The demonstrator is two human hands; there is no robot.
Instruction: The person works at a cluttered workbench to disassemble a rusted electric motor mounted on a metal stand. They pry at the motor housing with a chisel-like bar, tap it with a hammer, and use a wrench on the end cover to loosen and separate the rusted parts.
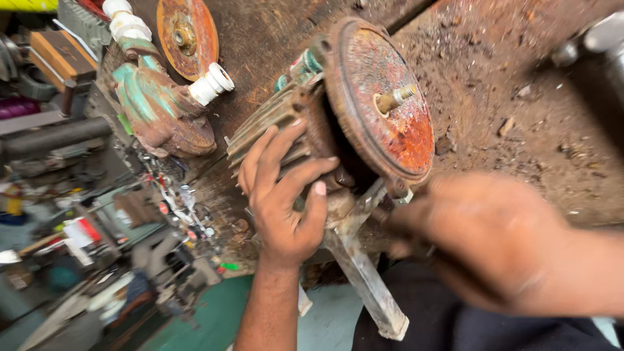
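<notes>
While my left hand point(286, 195) grips the rusty motor's finned body point(273, 123) with spread fingers, my blurred right hand point(481, 227), at four o'clock, looks closed; I cannot tell on what.

I see open bench top point(520, 97) to the right of the rusty motor point(351, 117), bare but for dirt and small crumbs, so a hand could pass there. My left hand point(283, 195) grips the ribbed body, closing off that side. My right hand point(481, 240) sits blurred below the end cover point(383, 104), just beside the metal bar point(364, 266) jutting off the edge. To the left, the green pump housing point(159, 107) and rusty disc point(187, 36) leave only a narrow lane.
</notes>
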